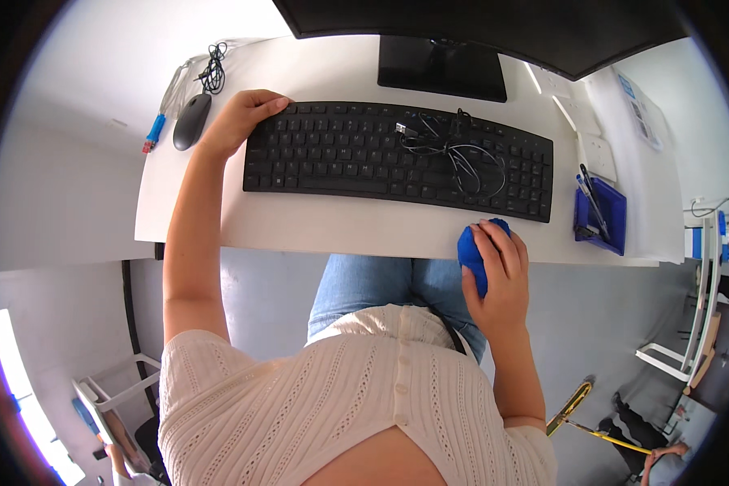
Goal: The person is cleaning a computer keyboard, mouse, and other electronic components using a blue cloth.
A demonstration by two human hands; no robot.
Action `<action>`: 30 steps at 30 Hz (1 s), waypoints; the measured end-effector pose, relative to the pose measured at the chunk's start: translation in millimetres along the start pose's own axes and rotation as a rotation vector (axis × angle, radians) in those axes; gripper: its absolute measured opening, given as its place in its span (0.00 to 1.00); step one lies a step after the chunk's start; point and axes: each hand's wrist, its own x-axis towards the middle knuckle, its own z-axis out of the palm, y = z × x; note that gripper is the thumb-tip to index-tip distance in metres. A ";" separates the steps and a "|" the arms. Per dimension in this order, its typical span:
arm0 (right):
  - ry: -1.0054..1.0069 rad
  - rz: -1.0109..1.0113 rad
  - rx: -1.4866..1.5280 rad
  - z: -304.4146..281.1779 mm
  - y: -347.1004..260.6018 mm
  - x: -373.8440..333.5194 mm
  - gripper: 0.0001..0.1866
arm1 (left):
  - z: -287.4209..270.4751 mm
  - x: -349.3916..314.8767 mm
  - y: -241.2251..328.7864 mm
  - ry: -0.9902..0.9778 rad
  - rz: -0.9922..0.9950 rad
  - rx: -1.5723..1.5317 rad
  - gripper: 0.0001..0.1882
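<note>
A black keyboard (324,166) lies on the white desk (340,220), with its bundled black USB cable (462,162) resting on the right half of the keys. My left hand (247,117) grips the keyboard's far left corner, thumb and fingers closed at its edge. In my right hand (498,267) is a bunched blue cloth (471,253), held at the desk's front edge just below the keyboard's right part. Part of the cloth is hidden under my fingers.
Left of the keyboard lie a black mouse (192,121), its coiled cable (212,71) and a blue-ended network cable (155,130). A monitor stand (441,69) is behind. To the right sits a blue tray (614,212) with pens (595,202). Another person (672,454) is at lower right.
</note>
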 end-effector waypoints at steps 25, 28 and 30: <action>0.108 0.083 -0.100 32.3 -3.5 30.8 0.19 | 86.3 -72.4 23.1 0.087 0.541 1.073 0.50; 0.064 0.022 -0.061 36.0 -19.8 29.9 0.18 | 89.8 -73.1 23.2 0.106 0.539 1.108 0.49; -0.021 -0.051 0.057 49.1 -41.7 33.6 0.19 | 90.4 -73.0 24.1 0.102 0.547 1.104 0.49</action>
